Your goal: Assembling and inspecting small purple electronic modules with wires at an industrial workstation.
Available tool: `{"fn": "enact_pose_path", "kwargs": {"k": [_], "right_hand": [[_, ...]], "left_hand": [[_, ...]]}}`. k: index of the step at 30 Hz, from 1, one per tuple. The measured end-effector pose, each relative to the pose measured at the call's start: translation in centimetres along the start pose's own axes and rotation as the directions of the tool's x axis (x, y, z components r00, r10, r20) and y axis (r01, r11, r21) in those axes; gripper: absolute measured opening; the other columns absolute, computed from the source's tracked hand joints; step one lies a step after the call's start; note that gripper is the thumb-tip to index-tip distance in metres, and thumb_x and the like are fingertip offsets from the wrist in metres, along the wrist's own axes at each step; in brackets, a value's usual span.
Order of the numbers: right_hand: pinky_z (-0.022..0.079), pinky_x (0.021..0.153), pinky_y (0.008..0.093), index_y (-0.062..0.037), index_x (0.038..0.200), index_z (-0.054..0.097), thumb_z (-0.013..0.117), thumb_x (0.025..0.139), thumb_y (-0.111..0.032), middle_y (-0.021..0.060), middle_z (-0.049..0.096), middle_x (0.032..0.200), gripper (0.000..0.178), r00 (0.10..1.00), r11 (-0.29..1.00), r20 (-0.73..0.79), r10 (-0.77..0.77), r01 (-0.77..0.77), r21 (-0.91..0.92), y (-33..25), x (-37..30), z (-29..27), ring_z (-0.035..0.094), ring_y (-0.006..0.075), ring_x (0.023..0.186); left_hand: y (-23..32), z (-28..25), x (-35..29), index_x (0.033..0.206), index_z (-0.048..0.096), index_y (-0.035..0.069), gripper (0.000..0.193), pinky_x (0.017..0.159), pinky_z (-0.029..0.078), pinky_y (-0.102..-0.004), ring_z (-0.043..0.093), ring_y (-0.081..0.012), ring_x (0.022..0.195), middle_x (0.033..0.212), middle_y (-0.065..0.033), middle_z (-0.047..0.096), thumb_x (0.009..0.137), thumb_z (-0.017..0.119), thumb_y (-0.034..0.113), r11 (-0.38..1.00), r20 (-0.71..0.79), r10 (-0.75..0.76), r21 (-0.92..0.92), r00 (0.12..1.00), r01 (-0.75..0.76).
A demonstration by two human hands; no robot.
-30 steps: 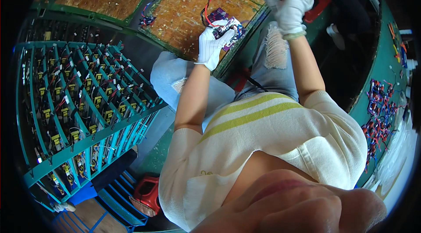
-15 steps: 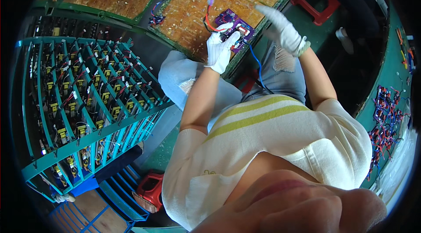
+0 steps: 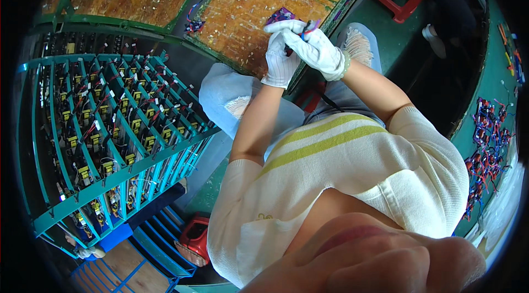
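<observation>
at the top centre of the frame, both gloved hands, left hand and right hand, pinch a small purple circuit board with wires above the desk, seemingly mid-inspection, calling for a steady grip.

A single head-mounted fisheye view is provided, directed steeply downward over the torso; the bench is seen at arm's reach.

Purple board mostly behind fingers

Two gloved hands, one purple board
</observation>
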State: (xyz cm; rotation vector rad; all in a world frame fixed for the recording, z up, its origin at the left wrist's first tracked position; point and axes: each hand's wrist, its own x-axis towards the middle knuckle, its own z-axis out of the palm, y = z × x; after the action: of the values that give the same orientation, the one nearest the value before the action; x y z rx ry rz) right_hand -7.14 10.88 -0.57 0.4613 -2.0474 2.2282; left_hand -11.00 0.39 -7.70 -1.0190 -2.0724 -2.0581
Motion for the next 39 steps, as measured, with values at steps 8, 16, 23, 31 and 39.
{"fn": "enact_pose_path", "kwargs": {"k": [8, 16, 23, 31, 39], "right_hand": [[0.043, 0.075, 0.0272, -0.0034, 0.11, 0.056, 0.038, 0.093, -0.015, 0.008, 0.06, 0.083, 0.027, 0.992, 0.989, 0.007, -0.125, 0.126, -0.076, -1.9, -0.1, 1.7, 0.056, 0.0162, 0.08], [0.044, 0.062, 0.0347, -0.0071, 0.082, 0.061, 0.059, 0.081, -0.025, 0.008, 0.056, 0.073, 0.018, 0.935, 0.381, 0.195, -0.295, 0.303, -0.873, -0.9, 0.8, -5.4, 0.054, 0.0232, 0.072], [0.047, 0.06, 0.0371, -0.0045, 0.081, 0.063, 0.045, 0.087, -0.042, 0.0153, 0.059, 0.068, 0.042, 0.699, 0.459, -0.684, -0.21, -0.547, -0.7, -8.6, -7.0, -21.9, 0.058, 0.0316, 0.064], [0.049, 0.066, 0.0305, 0.0007, 0.101, 0.052, 0.047, 0.087, -0.041, 0.0137, 0.061, 0.089, 0.044, -0.076, 0.915, -0.932, -0.355, -0.235, -0.33, -19.5, -30.9, -45.8, 0.06, 0.0245, 0.079], [0.036, 0.095, 0.0393, -0.0074, 0.132, 0.028, 0.05, 0.083, -0.045, 0.013, 0.036, 0.132, 0.066, -0.655, 0.95, -0.697, -0.291, -0.11, -0.293, -15.9, -30.1, -44.1, 0.042, 0.0293, 0.117]], "left_hand": [[-1.5, -0.8, -1.1, 0.1, 0.056, 0.007, 0.027, 0.081, 0.043, -0.0279, 0.056, -0.0166, 0.092, 0.099, -0.005, 0.058, 0.074, 0.06, 0.007, 0.862, 0.097, -0.268, -0.42, 0.959, 0.283], [0.9, 0.3, -0.1, 0.123, 0.04, 0.0, 0.053, 0.094, 0.035, -0.0305, 0.044, -0.0191, 0.111, 0.12, -0.0099, 0.047, 0.076, 0.064, 0.009, 0.901, 0.263, -0.377, -0.115, 0.888, 0.417], [-1.5, -1.6, -1.4, 0.129, 0.034, 0.005, 0.054, 0.086, 0.044, -0.0366, 0.05, -0.025, 0.106, 0.124, -0.014, 0.044, 0.085, 0.057, 0.027, 0.693, 0.059, -0.707, -0.14, 0.705, 0.707], [-3.3, 0.3, -0.9, 0.113, 0.051, 0.002, 0.032, 0.078, 0.046, -0.0301, 0.054, -0.0163, 0.09, 0.103, -0.0073, 0.055, 0.087, 0.055, 0.021, 0.606, 0.137, -0.79, 0.025, 0.597, 0.795], [-4.1, -1.6, -2.0, 0.111, 0.052, 0.001, 0.031, 0.074, 0.046, -0.0264, 0.055, -0.0144, 0.09, 0.104, -0.008, 0.056, 0.087, 0.055, 0.02, 0.55, 0.043, -0.835, 0.105, 0.549, 0.828]]}}
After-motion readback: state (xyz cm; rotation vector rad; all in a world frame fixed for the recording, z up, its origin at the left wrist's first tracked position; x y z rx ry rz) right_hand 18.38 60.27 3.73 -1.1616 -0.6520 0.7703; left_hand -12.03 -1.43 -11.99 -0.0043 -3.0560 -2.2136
